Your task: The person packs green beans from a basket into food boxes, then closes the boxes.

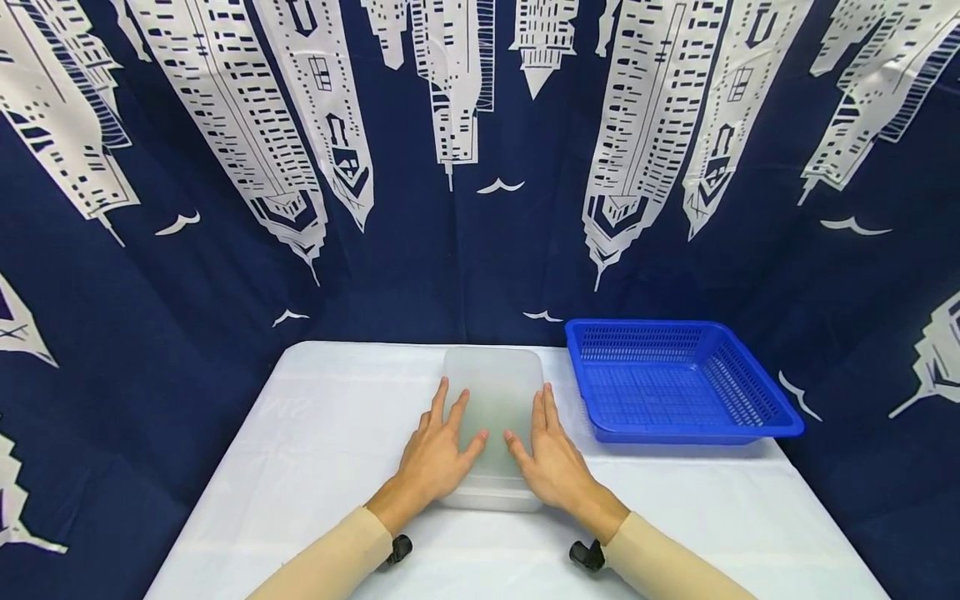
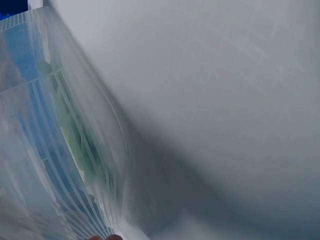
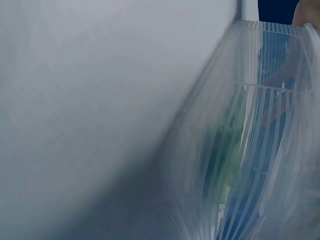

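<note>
A frosted, see-through plastic container with a flat lid stands in the middle of the table, its long side running away from me. Something green shows dimly through its ribbed clear wall in both wrist views; its kind is blurred. My left hand lies along the container's left edge, fingers spread and straight, thumb over the lid. On the opposite edge, my right hand mirrors it, fingers extended forward and thumb pointing inward. Between the two thumbs a strip of lid shows.
A blue plastic basket with slotted walls stands at the table's back right, its right corner reaching past the table edge. White cloth covers the table. Behind hangs a navy curtain printed with white buildings and birds.
</note>
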The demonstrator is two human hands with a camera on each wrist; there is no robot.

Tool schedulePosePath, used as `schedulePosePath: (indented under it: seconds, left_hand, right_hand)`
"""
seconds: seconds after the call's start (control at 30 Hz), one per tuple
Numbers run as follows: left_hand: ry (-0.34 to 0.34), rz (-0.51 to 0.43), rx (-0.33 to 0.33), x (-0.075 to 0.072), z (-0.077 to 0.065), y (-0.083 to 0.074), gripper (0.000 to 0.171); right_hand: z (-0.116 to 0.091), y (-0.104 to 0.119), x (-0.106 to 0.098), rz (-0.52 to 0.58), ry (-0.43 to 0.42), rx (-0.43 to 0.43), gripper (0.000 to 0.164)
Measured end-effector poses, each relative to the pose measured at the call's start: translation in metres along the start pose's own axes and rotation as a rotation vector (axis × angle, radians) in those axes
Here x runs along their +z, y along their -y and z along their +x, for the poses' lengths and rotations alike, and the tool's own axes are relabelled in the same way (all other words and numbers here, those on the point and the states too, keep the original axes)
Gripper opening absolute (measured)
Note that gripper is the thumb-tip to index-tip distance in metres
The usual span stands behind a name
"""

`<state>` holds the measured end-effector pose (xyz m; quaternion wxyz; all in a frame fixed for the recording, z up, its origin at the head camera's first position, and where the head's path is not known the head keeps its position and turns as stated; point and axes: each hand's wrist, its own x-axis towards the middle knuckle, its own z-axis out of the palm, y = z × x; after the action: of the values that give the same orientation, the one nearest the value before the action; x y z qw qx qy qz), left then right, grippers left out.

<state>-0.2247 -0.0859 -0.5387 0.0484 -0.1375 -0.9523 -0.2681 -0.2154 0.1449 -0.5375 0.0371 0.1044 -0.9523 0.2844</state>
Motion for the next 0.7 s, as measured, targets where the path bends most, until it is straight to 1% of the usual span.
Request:
schedulePosePath:
  seconds: [0.13,0.4,0.57,0.7]
  left_hand:
    - [-0.004,-0.015,-0.002,0.0010,-0.0008,0.0022,0.081]
    - [-0.003,0.004,-0.009,0.0019,0.0002,0.0007,0.080]
    - [0.008,-0.007,-0.016,0.0022,-0.0002,0.0005,0.081]
    - [0.015,-0.004,-0.022,0.0001,0.0006,0.0015,0.081]
  right_hand:
    - [0.0016,-0.0019,0.0023,0.005,-0.002,-0.012,0.099]
    - [0.0027,-0.0052,0.0010,0.018,0.021,-0.011,0.101]
    - [0.0014,-0.0042,0.0001,0.032,0.012,-0.011,0.100]
    - [0.0014,-0.0031,-0.0020,0.042,0.023,-0.014,0.099]
